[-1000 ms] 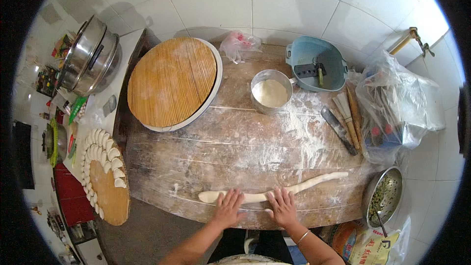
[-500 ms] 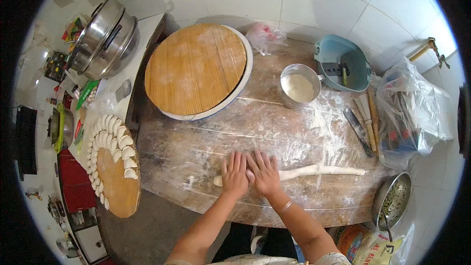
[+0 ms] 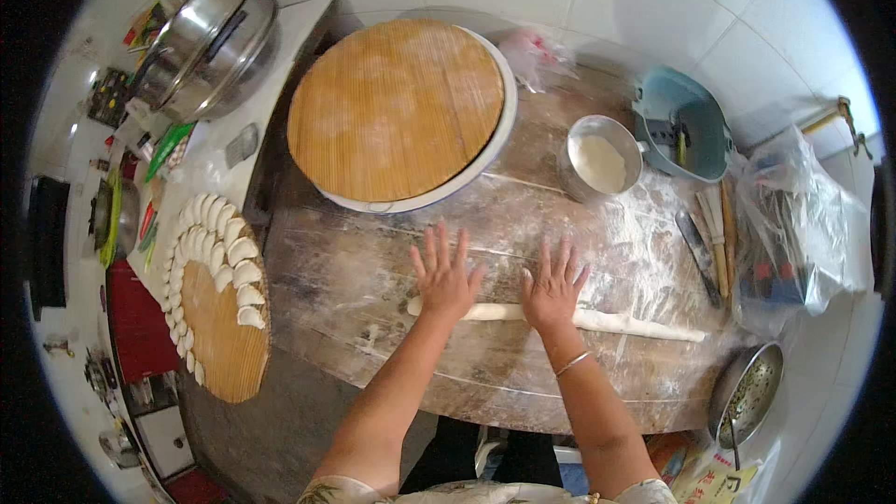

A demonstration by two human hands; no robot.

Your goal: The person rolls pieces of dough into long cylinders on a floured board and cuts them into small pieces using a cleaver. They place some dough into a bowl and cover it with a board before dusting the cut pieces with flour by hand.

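Left hand (image 3: 446,286) and right hand (image 3: 553,296) are both spread over the long, pale dough rope (image 3: 616,321), so I'd go super even on pressure.

Red printed characters (image 3: 707,485) and a bold black mark (image 3: 734,484) show on the pale yellow plastic bag (image 3: 691,491), just below the round, silvery metal bowl (image 3: 767,366).
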